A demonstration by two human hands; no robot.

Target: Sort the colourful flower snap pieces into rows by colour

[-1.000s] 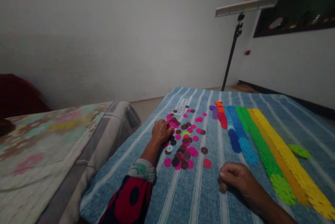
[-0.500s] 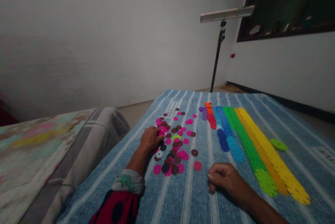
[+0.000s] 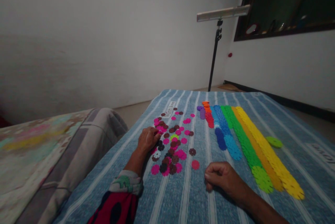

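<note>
My left hand (image 3: pixel 147 139) rests at the left edge of a loose pile of pink, brown and black notched discs (image 3: pixel 180 154). Its fingers are curled down against the discs, and their tips are hidden, so I cannot make out what is under them. A pale disc (image 3: pixel 156 154) and a lime green disc (image 3: pixel 174 136) also lie in this pile. On the cloth to the right sits my right hand (image 3: pixel 218 176), closed in a loose fist with no disc showing. A single coral red disc (image 3: pixel 195 164) lies just beyond it, to its left.
Overlapping rows of yellow discs (image 3: pixel 269 150), green discs (image 3: pixel 243 140) and blue discs (image 3: pixel 231 147) run along the striped cloth (image 3: pixel 104 182). A lone green disc (image 3: pixel 274 142) lies right of them. A lamp stand (image 3: pixel 214 56) rises behind; a covered surface (image 3: pixel 52 147) is at left.
My left hand's fingers have drawn in slightly at the pile's edge. My right hand keeps its closed pose. The whole view has shifted a little.
</note>
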